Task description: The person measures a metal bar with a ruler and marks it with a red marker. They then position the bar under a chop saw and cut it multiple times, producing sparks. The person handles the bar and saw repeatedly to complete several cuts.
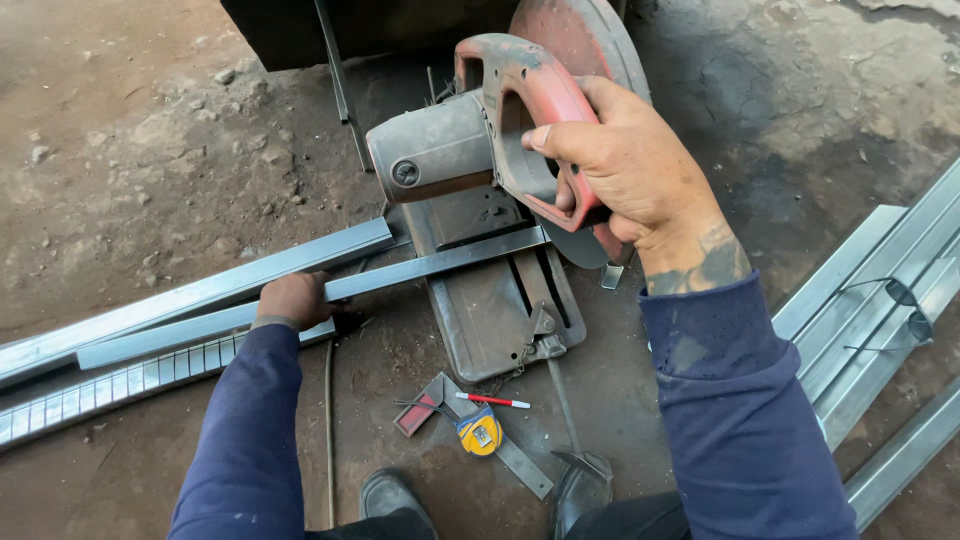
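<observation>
Steel tube (300, 296) lying left-right across saw (480, 150), left hand (292, 298) pinning it

A dusty dirt floor (130, 150) carries it all — a chop saw (500, 290), long metal bars (190, 300) to one side, more bars (880, 300) opposite, and nearby a yellow tape measure (479, 431), pencil (493, 400), metal square (520, 465).

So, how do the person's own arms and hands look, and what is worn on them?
Both arms wear long dark blue sleeves. The right sleeve has pale dusty smears and small light specks, and its cuff ends at the wrist. The left sleeve looks cleaner and also reaches the wrist. The right hand and the left hand are bare, with no gloves. A dark tattoo marks the right wrist.
</observation>
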